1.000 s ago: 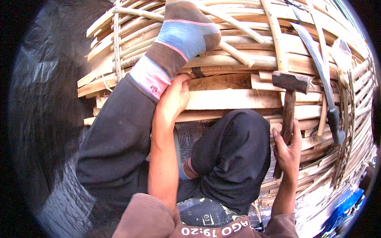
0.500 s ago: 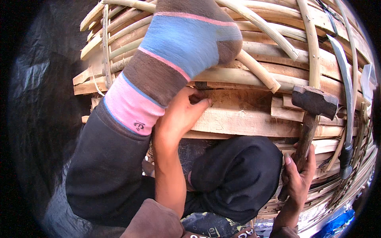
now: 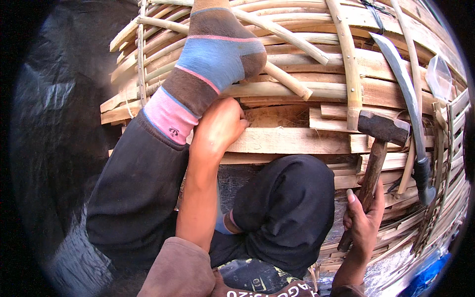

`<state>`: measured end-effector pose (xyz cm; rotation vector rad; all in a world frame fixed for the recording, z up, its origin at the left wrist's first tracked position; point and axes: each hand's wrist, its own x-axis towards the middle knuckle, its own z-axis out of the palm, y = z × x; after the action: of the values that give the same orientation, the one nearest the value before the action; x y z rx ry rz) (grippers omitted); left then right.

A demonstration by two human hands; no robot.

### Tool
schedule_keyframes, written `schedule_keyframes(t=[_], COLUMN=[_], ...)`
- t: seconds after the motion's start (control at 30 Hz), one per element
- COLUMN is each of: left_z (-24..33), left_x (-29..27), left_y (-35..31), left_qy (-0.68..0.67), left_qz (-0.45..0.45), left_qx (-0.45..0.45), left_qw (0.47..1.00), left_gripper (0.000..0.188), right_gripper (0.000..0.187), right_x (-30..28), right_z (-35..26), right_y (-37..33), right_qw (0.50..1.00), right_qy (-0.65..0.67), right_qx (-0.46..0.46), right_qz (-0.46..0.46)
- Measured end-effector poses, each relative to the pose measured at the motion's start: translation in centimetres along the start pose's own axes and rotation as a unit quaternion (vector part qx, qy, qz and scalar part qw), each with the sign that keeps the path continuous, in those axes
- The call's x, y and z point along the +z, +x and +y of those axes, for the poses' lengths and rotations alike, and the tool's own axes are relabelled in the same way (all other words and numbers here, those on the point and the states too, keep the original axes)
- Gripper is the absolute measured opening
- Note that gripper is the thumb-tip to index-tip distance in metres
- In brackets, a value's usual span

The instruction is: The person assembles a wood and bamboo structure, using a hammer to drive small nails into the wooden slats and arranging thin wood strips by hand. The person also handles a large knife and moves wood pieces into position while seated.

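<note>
My right hand (image 3: 365, 220) grips the wooden handle of a sledge hammer (image 3: 384, 128), its dark block head raised above the wood strips at the right. My left hand (image 3: 221, 123) reaches past my shin, under my raised ankle, with its fingers curled down at a gap beside a pale sawn plank (image 3: 292, 140). Whatever those fingers hold is hidden behind the knuckles. My foot in a striped sock (image 3: 210, 59) rests over the slatted wooden frame (image 3: 316, 91), which has round sticks lying across it.
A long curved knife (image 3: 403, 81) with a black handle lies across the slats at the right. Beside it are a clear plastic piece (image 3: 438, 78) and a stack of thin wood strips (image 3: 391, 237). Black sheeting (image 3: 54, 128) covers the left. My bent knee (image 3: 289, 208) stands between my hands.
The view has shifted, so the scene sits farther left. My left hand has rolled over, its thumb and fingers now curled in with the knuckles up. The hammer stays in my right hand.
</note>
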<state>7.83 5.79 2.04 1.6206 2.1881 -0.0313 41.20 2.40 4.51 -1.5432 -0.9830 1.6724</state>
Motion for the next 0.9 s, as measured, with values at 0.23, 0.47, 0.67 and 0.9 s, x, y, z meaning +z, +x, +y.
schedule_keyframes(t=[0.23,0.47,0.67,0.9], left_z=[-0.2,-0.1,-1.1,-0.3], left_x=[0.7,0.6,0.3,-0.2], left_y=[0.9,0.6,-0.6,-0.9], left_qy=[0.052,0.053,-0.057,-0.070], left_qz=[0.003,0.025,0.018,0.000], left_qx=[0.008,0.004,-0.017,-0.024], left_qw=[0.999,0.998,0.998,0.997], left_gripper=[0.026,0.024,0.024,0.024], right_gripper=[0.041,0.033,0.032,0.033], right_x=[-0.3,-0.3,-0.7,-0.4], right_z=[0.3,0.6,1.4,1.7], right_y=[-0.7,-1.6,-2.2,-2.1], right_qw=[1.000,1.000,1.000,0.999], right_qy=[-0.009,0.014,0.009,0.019], right_qx=[-0.005,0.015,0.014,0.041], right_qz=[-0.004,-0.016,-0.022,-0.014])
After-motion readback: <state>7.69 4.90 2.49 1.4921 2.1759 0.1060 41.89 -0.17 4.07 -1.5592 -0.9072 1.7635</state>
